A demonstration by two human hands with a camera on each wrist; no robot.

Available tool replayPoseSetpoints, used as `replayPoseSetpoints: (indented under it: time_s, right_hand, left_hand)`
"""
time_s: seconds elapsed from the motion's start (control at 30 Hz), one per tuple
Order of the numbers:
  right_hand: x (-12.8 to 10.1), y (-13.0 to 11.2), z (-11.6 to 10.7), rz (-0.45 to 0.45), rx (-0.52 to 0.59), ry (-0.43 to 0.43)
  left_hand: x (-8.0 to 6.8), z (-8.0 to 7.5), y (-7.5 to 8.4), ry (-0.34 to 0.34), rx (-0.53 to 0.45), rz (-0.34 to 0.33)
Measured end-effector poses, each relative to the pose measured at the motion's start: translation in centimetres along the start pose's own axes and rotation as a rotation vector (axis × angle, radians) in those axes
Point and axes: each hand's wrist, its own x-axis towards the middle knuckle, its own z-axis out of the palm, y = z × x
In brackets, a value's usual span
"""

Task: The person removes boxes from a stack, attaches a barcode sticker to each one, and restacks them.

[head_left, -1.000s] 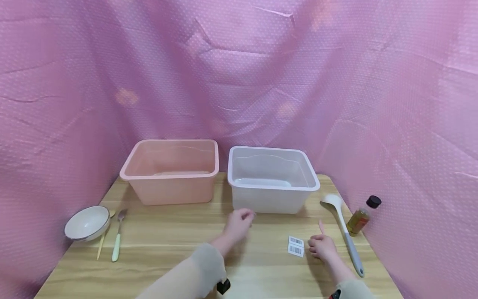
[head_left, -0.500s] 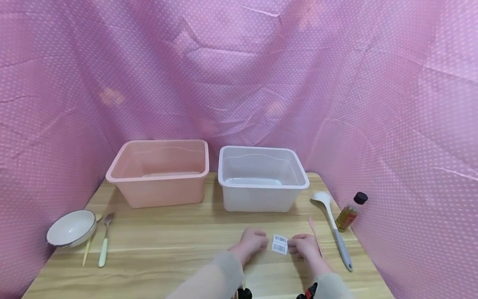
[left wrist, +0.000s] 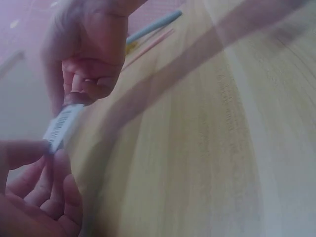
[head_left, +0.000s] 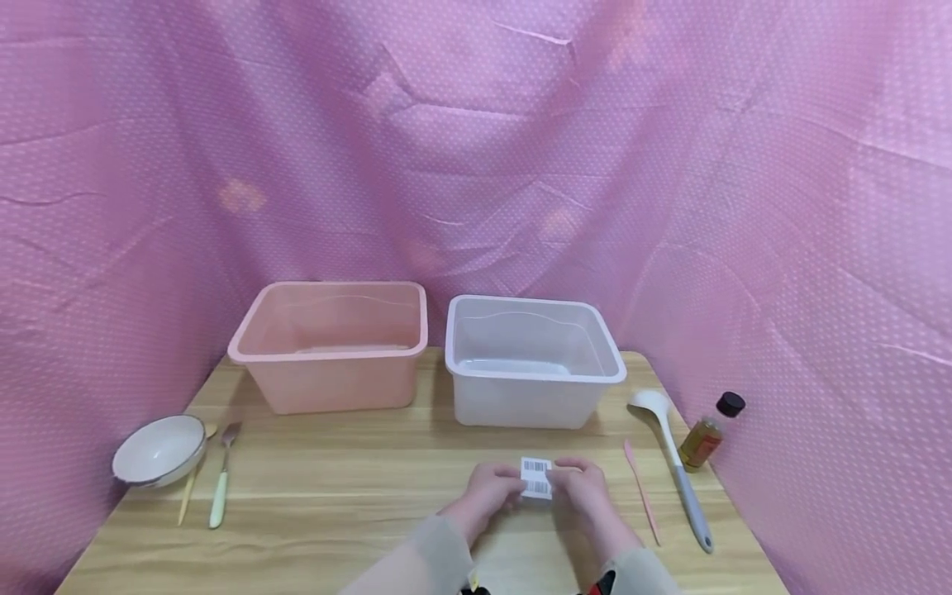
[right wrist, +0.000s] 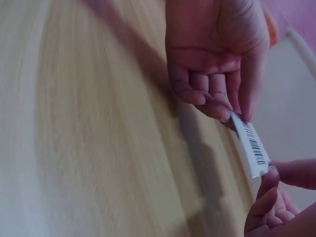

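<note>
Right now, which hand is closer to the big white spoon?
Right. The right hand pinches the barcode label a little way left of the white ladle. The left hand pinches the label's other edge, farther away.

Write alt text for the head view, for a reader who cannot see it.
Two hands, left hand and right hand, pinch a small barcode label between them above a wooden table. Behind stand a pink bin and a clear bin; a bowl sits left, a white ladle right.
</note>
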Motion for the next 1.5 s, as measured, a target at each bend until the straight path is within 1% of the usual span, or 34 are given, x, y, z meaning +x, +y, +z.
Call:
replayPoseSetpoints:
  time_s: [0.03, 0.07, 0.1, 0.17, 0.27, 0.33, 0.4, 0.47, 0.53, 0.6, 0.7, 0.83, 0.9, 1.03, 1.13, 1.27, 1.4, 1.5]
  right_hand:
    - [-0.2, -0.3, 0.2, -0.014, 0.005, -0.003]
    - [-0.4, -0.5, 0.4, -0.04, -0.012, 0.001]
    - [-0.5, -0.7, 0.7, -0.075, -0.053, 0.015]
    - [-0.9, -1.0, 1.2, -0.166, -0.154, 0.048]
    - [-1.5, -1.2, 2.1, -0.36, -0.353, 0.096]
    - [-1.9, -1.3, 2.7, -0.49, -0.45, 0.091]
    - [-2.2, -1.3, 3.2, -0.603, -0.519, 0.066]
    - [-2.5, -1.3, 3.6, -0.68, -0.582, 0.047]
    - [-2.6, -1.3, 3.8, -0.725, -0.632, 0.047]
    - [-2.6, -1.1, 3.9, -0.739, -0.654, 0.046]
    - [-2.6, -1.0, 4.0, -0.751, -0.651, 0.042]
    - [-2.6, -0.7, 4.1, -0.77, -0.63, 0.039]
    - [-2.6, -0.6, 4.1, -0.771, -0.624, 0.037]
    - [-2.6, -0.5, 4.2, -0.738, -0.602, 0.026]
    - [-2.6, -0.4, 4.1, -0.72, -0.576, 0.017]
    - [-2.5, -0.5, 3.9, -0.696, -0.542, 0.011]
    - [-2.1, -0.5, 3.7, -0.658, -0.522, 0.031]
    - [-1.8, -0.5, 3.4, -0.649, -0.505, 0.054]
  left_hand:
    - [-0.1, -0.2, 0.0, -0.001, -0.011, 0.001]
    - [-0.2, -0.5, 0.2, 0.0, -0.017, 0.001]
    - [-0.2, -0.6, 0.2, 0.002, -0.029, 0.003]
    - [-0.4, -0.9, 0.5, 0.014, -0.041, 0.021]
    - [-0.7, -1.2, 0.8, 0.041, -0.064, 0.056]
    - [-0.9, -1.4, 0.9, 0.055, -0.079, 0.087]
    - [-1.0, -1.6, 1.0, 0.054, -0.09, 0.107]
    - [-1.1, -1.9, 0.9, 0.042, -0.1, 0.129]
    - [-1.2, -2.0, 0.8, 0.027, -0.102, 0.151]
    - [-1.1, -2.1, 0.7, 0.016, -0.105, 0.169]
    - [-1.0, -2.3, 0.5, 0.004, -0.099, 0.177]
    - [-0.9, -2.5, 0.4, -0.004, -0.057, 0.182]
    - [-0.9, -2.6, 0.4, -0.009, -0.029, 0.196]
    - [-1.0, -2.8, 0.4, -0.015, 0.018, 0.224]
    - [-1.1, -2.9, 0.4, -0.009, 0.056, 0.225]
    - [-1.2, -2.9, 0.3, 0.0, 0.061, 0.219]
    - [-1.0, -3.0, 0.1, 0.027, 0.059, 0.228]
    - [-0.8, -3.2, -0.1, 0.049, 0.076, 0.208]
